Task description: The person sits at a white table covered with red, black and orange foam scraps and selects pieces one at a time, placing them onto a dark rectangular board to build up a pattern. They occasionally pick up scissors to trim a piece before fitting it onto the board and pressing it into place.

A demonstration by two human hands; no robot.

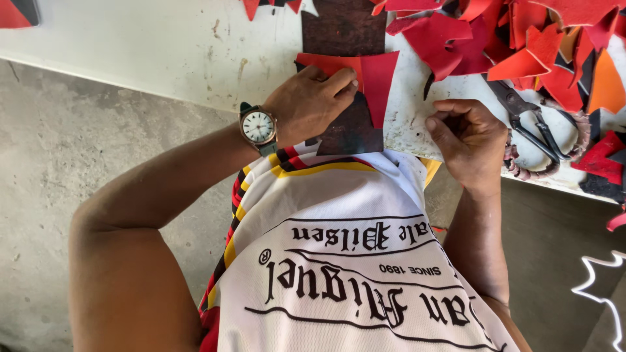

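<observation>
Left hand: your left hand (pixel 310 104) is pressing flat, fingers together, on a red leather piece (pixel 372 75) lying over a dark board (pixel 349 127) at the worktop (pixel 163 45) edge.
Right hand: your right hand (pixel 466 140) is resting curled beside it, gripping nothing I can make out.
Handling: the piece is looking thin, light and floppy; you are best pinching it at an edge.
Nearby: scissors (pixel 531 127) are lying beside red offcuts (pixel 521 39).

Bright, even daylight, soft short shadows under the hands, sharp focus throughout, slight wide-angle stretch toward the edges.
</observation>
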